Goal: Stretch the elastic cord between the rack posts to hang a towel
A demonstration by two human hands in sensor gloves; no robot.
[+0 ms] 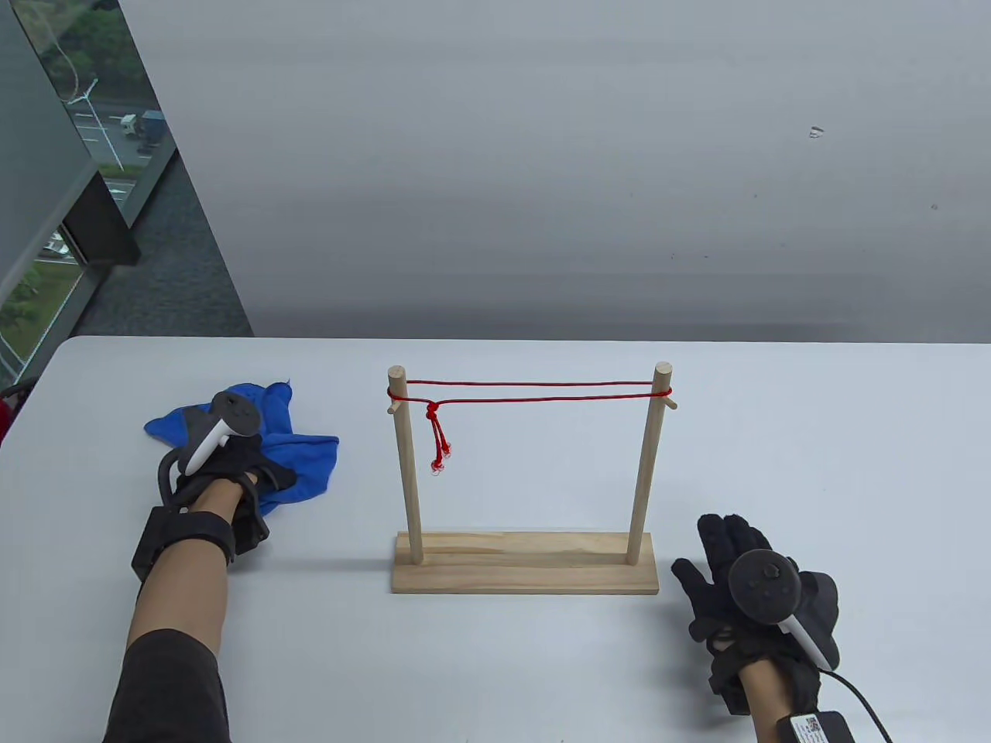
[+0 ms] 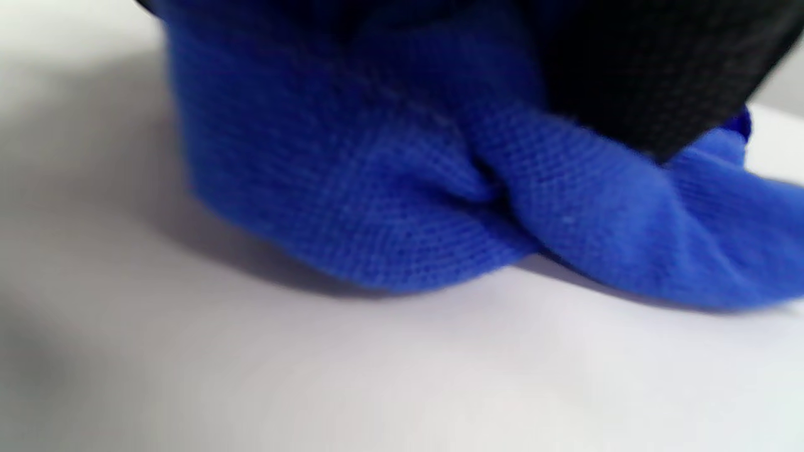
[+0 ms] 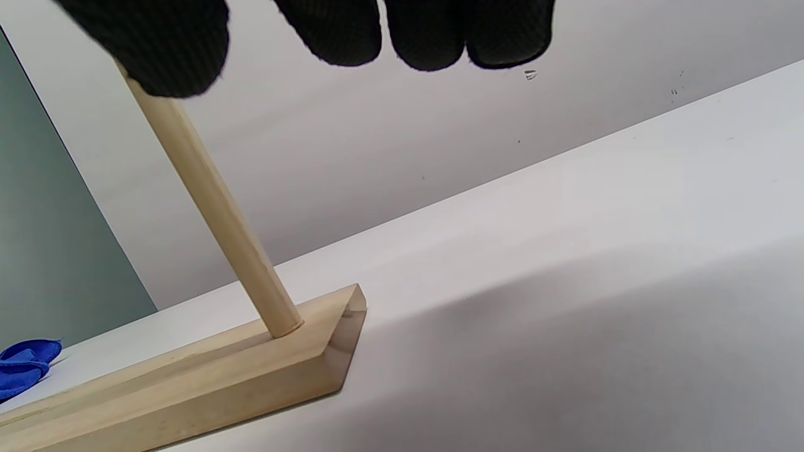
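A wooden rack (image 1: 524,563) stands mid-table with a left post (image 1: 406,464) and a right post (image 1: 649,464). A red elastic cord (image 1: 542,391) runs doubled between the post tops. It is knotted by the left post, and its ends (image 1: 439,449) hang down. A blue towel (image 1: 306,457) lies bunched on the table left of the rack. My left hand (image 1: 267,474) grips it; in the left wrist view a gloved finger (image 2: 653,75) presses on the gathered cloth (image 2: 408,207). My right hand (image 1: 724,561) lies open on the table right of the rack base, fingers spread, holding nothing.
The right wrist view shows the right post (image 3: 220,213), the end of the base (image 3: 207,376) and a bit of the towel (image 3: 22,367) beyond it. A grey wall stands behind the table. A window is at the far left.
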